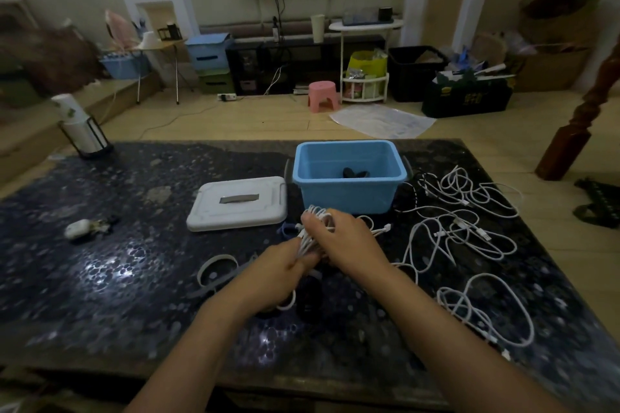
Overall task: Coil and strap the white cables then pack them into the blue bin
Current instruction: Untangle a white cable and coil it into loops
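Both hands, left hand (280, 266) and right hand (342, 241), grip the coiled white cable (315, 221) between them.

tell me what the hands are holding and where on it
Both hands grip one coiled white cable: left hand at its lower end, right hand around its upper loops.

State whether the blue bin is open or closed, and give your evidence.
Open. The blue bin has no cover on it; its inside shows, and the white lid lies flat on the table to its left.
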Tool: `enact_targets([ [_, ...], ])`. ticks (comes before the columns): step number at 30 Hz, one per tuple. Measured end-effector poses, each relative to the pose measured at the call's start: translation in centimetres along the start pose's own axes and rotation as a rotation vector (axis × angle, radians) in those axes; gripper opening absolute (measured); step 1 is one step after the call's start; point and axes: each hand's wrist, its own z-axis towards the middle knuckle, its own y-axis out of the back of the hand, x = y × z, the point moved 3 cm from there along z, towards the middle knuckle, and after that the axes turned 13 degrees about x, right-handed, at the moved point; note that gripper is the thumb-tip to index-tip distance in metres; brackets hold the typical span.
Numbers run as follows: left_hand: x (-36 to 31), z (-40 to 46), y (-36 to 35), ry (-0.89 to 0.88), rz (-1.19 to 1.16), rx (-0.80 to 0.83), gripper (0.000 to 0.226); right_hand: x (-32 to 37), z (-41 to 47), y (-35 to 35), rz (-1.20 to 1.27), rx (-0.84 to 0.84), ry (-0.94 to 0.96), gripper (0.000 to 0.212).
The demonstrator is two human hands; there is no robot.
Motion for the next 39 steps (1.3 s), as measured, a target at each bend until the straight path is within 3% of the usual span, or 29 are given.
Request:
enact_targets([
  [5, 2.3, -0.9, 1.6, 0.004, -0.025, 0.004, 0.010, 1.1, 0.6, -1.3, 0.229, 0.165, -0.022, 0.042],
  [8, 4.3, -1.7, 2.9, 0.044, -0.079, -0.143, 0.016, 2.0, 1.2, -1.8, 0.344, 0.207, -0.049, 0.044],
  [10, 5.8, -2.3, 3.9, 0.103, -0.131, -0.263, 0.022, 2.4, 1.8, -1.7, 0.394, 0.150, -0.046, 0.032],
  [13, 8.2, -3.2, 5.0, 0.203, -0.168, -0.410, 0.033, 2.3, 2.7, -1.4, 0.101, 0.070, 0.025, 0.008],
  [17, 10.8, -4.0, 5.2, 0.277, -0.249, -0.461, 0.034, 1.9, 4.0, -2.6, -0.285, 0.081, 0.052, 0.009],
  [25, 14.4, -4.5, 5.5, 0.372, -0.238, -0.412, 0.038, 1.0, 5.8, -9.4, -0.706, 0.393, 0.110, 0.024],
  [28, 15.2, -4.6, 5.4, 0.374, -0.249, -0.396, 0.040, -0.1, 5.9, -10.7, -0.766, 0.455, 0.106, 0.020],
  [32, 15.0, -4.5, 5.3, 0.370, -0.236, -0.366, 0.040, -0.5, 5.7, -10.8, -0.687, 0.390, 0.130, 0.010],
  [39, 14.1, -4.0, 4.7, 0.346, -0.353, -0.370, 0.035, -0.7, 5.9, -9.0, -0.250, 0.302, 0.101, 0.009],
])
